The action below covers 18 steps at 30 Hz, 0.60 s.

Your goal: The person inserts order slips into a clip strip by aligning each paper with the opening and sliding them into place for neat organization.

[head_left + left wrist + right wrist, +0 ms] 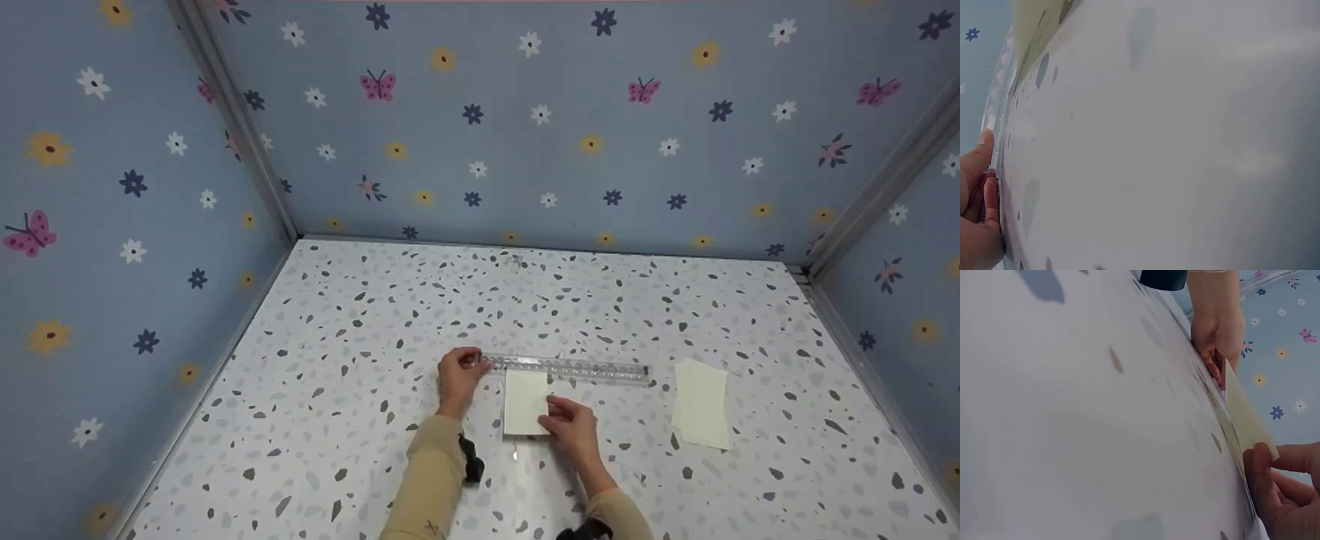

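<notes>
A long clear plastic strip (592,369) with a row of round shapes along it lies crosswise on the table. My left hand (456,382) holds its left end between thumb and fingers; the left wrist view shows the thumb on one face of the strip (996,95). Below the strip, a cream paper card (525,405) has its top edge right at the strip's near side. My right hand (576,429) pinches the card's lower right edge. In the right wrist view, the card (1244,413) is tilted up from the tabletop between finger and thumb.
To the right on the speckled white table (360,412) lies a loose pile of cream cards (701,405), slightly fanned. Blue flowered panels (480,135) enclose the back and both sides.
</notes>
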### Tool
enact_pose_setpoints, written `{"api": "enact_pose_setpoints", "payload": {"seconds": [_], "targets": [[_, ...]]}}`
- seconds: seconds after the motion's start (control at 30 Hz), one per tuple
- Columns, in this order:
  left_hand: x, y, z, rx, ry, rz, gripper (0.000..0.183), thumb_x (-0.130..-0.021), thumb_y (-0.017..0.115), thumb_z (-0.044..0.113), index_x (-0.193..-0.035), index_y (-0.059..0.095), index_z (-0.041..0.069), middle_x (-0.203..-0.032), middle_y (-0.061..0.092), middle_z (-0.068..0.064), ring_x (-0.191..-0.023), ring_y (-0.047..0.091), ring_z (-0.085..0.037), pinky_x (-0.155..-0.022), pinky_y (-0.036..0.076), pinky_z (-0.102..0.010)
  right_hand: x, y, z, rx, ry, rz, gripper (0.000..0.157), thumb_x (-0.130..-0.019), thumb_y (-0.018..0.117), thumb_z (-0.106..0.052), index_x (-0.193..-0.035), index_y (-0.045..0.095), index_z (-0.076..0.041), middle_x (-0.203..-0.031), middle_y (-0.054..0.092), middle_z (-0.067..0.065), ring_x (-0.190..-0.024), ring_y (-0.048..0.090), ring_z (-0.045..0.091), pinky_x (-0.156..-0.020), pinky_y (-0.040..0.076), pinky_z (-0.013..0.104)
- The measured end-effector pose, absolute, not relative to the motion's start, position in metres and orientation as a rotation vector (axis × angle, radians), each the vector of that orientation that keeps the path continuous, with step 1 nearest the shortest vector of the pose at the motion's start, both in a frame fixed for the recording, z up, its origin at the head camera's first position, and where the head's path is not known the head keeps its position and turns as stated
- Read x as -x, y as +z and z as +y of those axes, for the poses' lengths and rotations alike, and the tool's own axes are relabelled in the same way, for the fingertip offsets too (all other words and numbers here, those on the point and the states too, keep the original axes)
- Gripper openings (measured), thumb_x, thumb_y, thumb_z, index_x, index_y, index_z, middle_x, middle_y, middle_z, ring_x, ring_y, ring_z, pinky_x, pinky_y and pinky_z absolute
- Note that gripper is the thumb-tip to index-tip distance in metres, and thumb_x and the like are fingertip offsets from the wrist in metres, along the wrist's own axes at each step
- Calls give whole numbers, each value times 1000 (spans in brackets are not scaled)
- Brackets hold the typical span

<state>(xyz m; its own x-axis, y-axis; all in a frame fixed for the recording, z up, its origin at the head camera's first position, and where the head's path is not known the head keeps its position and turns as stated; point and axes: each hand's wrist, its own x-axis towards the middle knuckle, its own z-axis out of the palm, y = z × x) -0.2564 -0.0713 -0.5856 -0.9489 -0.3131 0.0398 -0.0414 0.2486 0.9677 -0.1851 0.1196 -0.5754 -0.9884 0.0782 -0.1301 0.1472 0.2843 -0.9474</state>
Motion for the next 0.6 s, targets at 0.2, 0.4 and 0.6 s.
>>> {"api": "enact_pose_setpoints", "payload": {"seconds": [0.2,0.4,0.6], "targets": [[256,-585,-72,-343,-1754,-2308,28,-69,75,8,-94,65,2,-85,59,-9,-76,52,-18,-67,44,-29,186,-576,117,-224,-1839,2459,39,-73,66,3,-111,56,7,-94,62,16,-83,59,21,-67,49,26],[256,-586,-72,-332,-1751,-2308,27,-69,75,7,-94,65,1,-84,58,-10,-76,52,-18,-66,43,-29,185,-575,115,-217,-1845,2450,40,-73,66,2,-111,56,7,-93,62,17,-82,59,21,-67,49,26],[257,-584,-71,-350,-1775,-2292,27,-68,75,6,-93,65,1,-85,58,-10,-76,52,-18,-66,44,-29,186,-573,113,-238,-1826,2449,40,-73,67,2,-111,56,6,-93,62,15,-82,59,20,-67,49,26]]}}
